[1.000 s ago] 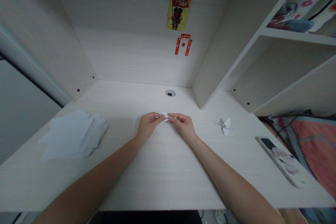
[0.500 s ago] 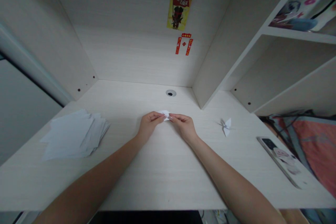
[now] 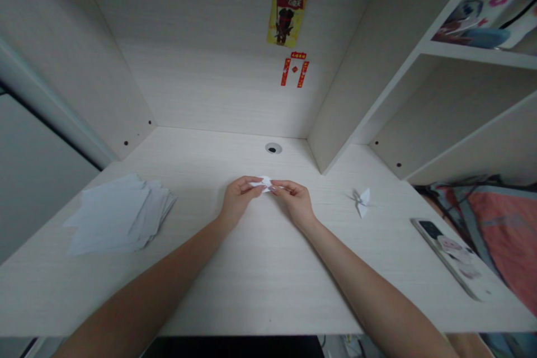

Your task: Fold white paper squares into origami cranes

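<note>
Our left hand [image 3: 239, 196] and right hand [image 3: 296, 197] pinch a small, white, pointed folded-paper piece [image 3: 265, 181] in closed fingers [image 3: 286, 183]; toward three o'clock lies a white winged paper figure [image 3: 363, 202].

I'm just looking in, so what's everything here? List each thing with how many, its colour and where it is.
Folded paper: one, white, between the hands
Paper pile: sheets uncountable, white, desk's left
Folded paper figure: one, white, right of the hands
Phone: one, pale with pictures, desk's right
Desk: one, whitish, under all these
Cable hole: one, grey rim, desk's back
Yellow packet: one, yellow and red, back wall
Red stickers: four, red, below the packet; more at top left, cut off
Shelf items: several, mixed colours, upper right
Fabric: red and grey, right edge, count unclear
Left hand: one, bare, centre
Right hand: one, bare, centre
</note>
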### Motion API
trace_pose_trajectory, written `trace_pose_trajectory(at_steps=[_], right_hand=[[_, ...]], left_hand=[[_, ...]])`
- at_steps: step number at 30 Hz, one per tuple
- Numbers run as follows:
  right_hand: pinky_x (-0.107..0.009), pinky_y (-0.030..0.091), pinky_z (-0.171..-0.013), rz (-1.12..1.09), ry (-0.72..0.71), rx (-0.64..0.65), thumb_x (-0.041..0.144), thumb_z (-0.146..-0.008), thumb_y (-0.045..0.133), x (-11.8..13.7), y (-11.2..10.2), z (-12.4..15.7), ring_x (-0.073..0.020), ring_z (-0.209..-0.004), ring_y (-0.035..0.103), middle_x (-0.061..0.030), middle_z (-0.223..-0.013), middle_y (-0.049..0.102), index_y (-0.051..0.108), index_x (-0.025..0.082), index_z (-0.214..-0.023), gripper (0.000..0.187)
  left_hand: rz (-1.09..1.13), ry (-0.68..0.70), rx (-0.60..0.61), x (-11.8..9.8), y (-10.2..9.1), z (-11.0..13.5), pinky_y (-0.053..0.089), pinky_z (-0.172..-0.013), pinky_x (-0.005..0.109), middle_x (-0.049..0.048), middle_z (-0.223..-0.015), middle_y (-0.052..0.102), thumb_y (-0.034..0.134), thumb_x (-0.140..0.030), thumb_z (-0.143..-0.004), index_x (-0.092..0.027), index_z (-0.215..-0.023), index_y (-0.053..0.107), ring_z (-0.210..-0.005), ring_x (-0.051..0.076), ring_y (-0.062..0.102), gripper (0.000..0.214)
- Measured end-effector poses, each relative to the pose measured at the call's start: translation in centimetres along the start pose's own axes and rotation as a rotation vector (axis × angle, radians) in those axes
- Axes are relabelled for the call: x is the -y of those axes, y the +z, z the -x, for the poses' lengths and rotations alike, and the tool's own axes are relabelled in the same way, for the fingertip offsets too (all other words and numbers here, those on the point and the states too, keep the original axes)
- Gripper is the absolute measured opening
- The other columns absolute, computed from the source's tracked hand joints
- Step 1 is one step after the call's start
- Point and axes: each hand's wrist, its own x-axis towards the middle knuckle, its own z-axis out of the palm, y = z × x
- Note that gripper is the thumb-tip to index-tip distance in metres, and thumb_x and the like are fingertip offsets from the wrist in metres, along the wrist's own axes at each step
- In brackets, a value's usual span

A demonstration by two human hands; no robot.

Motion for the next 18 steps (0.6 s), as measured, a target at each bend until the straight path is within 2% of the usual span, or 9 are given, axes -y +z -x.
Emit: trace_pose_trajectory(at_steps=[7, 18], right_hand=[[-0.031, 0.049, -0.068, 0.018, 0.021, -0.021, 0.034, -0.060, 0.075, -0.21, -0.03, -0.10, -0.0174, -0.067, 0.064, -0.0031, -0.077, 0.073, 0.073, 0.022, -0.080, 0.024], [-0.031, 0.050, -0.069, 0.068, 0.014, -0.028, 0.039, -0.060, 0.074, -0.26, -0.23, -0.21, -0.0175, -0.067, 0.063, -0.0050, -0.079, 0.073, 0.073, 0.019, -0.082, 0.029]], left_hand=[[-0.002, -0.035, -0.028, -0.30, 0.16, 0.22, 0.047, -0.082, 0.029, 0.0059, -0.093, 0.072, 0.075, -0.025, -0.060, -0.017, -0.089, 0.071, -0.083, 0.017, 0.064, 0.031], [0.030, -0.094, -0.010, -0.17, 0.00, 0.02, 0.046, -0.086, 0.031, 0.0061, -0.094, 0.072, 0.076, -0.025, -0.059, -0.017, -0.093, 0.071, -0.083, 0.018, 0.064, 0.035]])
